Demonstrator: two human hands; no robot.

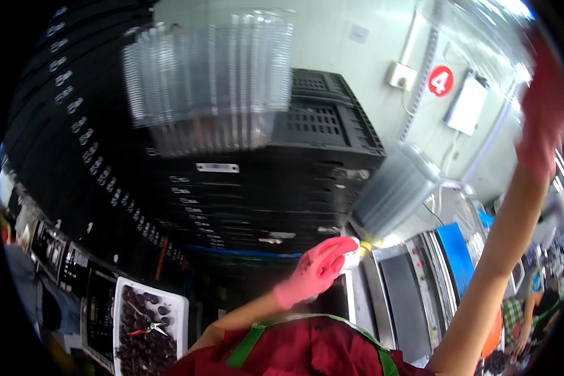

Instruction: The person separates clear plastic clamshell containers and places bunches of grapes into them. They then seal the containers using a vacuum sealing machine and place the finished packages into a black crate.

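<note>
My left hand (316,269), in a pink glove with dark smudges, is low in the middle, its fingers curled against a small white object (352,255) whose kind I cannot make out. Stretched far up at the upper right, my right hand (542,119) wears a pink glove too. It is smeared by motion, and its fingers do not show clearly. Nearest to it are clear plastic containers (482,37), partly cut off by the rim of the picture.
Black crates (269,188) rise in tall stacks ahead, with clear clamshell boxes (207,75) on top. Grey-looking nested containers (398,188) stand beside a machine (413,282). A white tray (183,313) holds dark grapes and red-handled scissors (145,330). Another person (532,319) is at the lower right.
</note>
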